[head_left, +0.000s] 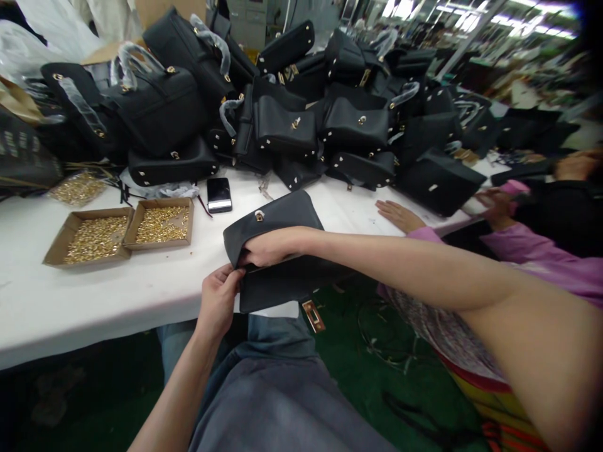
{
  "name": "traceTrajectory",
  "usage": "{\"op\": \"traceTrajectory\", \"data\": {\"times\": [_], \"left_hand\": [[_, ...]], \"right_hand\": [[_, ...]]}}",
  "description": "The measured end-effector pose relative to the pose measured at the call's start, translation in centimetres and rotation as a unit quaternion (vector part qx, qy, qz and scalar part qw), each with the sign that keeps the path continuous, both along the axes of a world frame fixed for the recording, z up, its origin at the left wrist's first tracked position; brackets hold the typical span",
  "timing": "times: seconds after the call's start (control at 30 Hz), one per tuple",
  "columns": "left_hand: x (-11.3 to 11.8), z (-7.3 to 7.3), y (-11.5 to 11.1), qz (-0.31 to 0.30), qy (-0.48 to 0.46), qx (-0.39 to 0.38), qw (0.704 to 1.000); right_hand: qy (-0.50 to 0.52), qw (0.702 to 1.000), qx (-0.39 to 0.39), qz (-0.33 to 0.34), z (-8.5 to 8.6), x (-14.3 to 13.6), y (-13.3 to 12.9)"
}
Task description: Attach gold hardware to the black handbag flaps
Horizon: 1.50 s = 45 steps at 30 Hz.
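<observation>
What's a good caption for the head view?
Left hand pinches the black bag, right hand reaches inside, gold pieces nearby.

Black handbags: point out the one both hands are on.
The black handbag nearest the person, with the left hand pinching its edge and the right hand partly hidden in its opening; the other bags lie farther back, apart from both hands.

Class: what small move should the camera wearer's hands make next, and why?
Perhaps the left hand should gently draw the edge of the black handbag outward: it pinches that edge, while the right hand reaches in with its fingertips out of sight.
</observation>
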<state>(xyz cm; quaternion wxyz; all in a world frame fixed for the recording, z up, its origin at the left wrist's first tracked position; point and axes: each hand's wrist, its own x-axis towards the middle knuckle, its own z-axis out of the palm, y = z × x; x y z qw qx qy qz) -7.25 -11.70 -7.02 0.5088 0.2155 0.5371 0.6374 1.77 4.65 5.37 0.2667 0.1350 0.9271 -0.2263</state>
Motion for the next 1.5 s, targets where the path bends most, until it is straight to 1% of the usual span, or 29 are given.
{"op": "traceTrajectory", "data": {"times": [0.13, 0.23, 0.33, 0.4, 0.5, 0.67, 0.8, 0.97, 1.1, 1.33, 1.5], "left_hand": [[-0.5, 0.1, -0.1, -0.004, -0.016, 0.002, 1.0], [-0.7, 0.3, -0.2, -0.012, -0.043, 0.002, 0.999], [-0.6, 0.5, -0.1, -0.009, -0.062, 0.002, 0.998], [-0.5, 0.6, -0.1, -0.002, -0.058, -0.005, 0.998], [-0.2, 0.7, -0.2, 0.01, -0.036, -0.02, 0.999], [0.0, 0.7, -0.4, 0.018, -0.025, -0.021, 0.999], [-0.3, 0.8, -0.6, 0.005, -0.036, -0.013, 0.999], [-0.5, 1.2, -0.8, 0.013, -0.034, -0.018, 0.999], [-0.3, 1.6, -0.8, 0.017, -0.038, -0.043, 0.998], [0.1, 1.6, -0.8, 0.032, -0.021, -0.054, 0.998], [0.3, 1.6, -1.0, 0.047, -0.007, -0.061, 0.997]], "right_hand": [[0.028, 0.999, -0.025, -0.01, -0.2, 0.1, -0.3], [0.048, 0.997, -0.048, -0.027, -0.9, 0.0, -0.5], [0.045, 0.996, -0.051, -0.052, -1.6, -0.1, -0.6], [0.042, 0.996, -0.048, -0.063, -2.0, -0.2, -0.7], [0.038, 0.997, -0.041, -0.06, -2.3, -0.1, -0.7], [0.032, 0.998, -0.042, -0.04, -2.2, -0.1, -0.7], [0.041, 0.996, -0.038, -0.066, -1.8, -0.3, -0.7], [0.062, 0.993, -0.033, -0.1, -1.4, -0.3, -0.8], [0.07, 0.991, -0.026, -0.11, -1.6, -0.1, -1.3], [0.056, 0.994, -0.022, -0.094, -2.3, -0.2, -1.7], [0.057, 0.995, -0.014, -0.086, -2.0, -0.3, -1.5]]}}
